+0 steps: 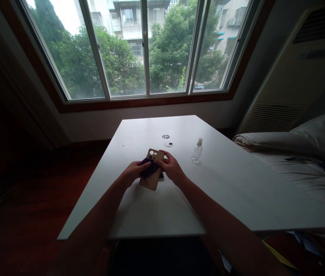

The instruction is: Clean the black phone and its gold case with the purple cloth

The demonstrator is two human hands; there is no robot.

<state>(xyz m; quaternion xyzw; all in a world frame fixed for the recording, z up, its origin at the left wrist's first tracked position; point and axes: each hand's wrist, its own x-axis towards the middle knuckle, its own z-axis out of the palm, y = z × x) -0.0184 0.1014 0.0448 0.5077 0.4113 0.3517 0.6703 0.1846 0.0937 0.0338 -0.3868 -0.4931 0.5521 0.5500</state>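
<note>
A tan phone case (151,183) with round camera holes at its top is held tilted above the white table. Across its middle lies a dark purple cloth (148,168). My left hand (135,170) pinches the cloth and case from the left, thumb on top. On the right, my right hand (171,165) grips the case's upper edge, with its thumb on the cloth. Partly hidden beneath the case, a dark phone-like object (161,176) rests on the table.
A clear spray bottle (197,152) stands right of my hands on the white table (225,191). Two small round items (168,144) (165,136) lie beyond the case. A bed or sofa with pale covers (277,153) is at the right, and a window (145,50) is ahead.
</note>
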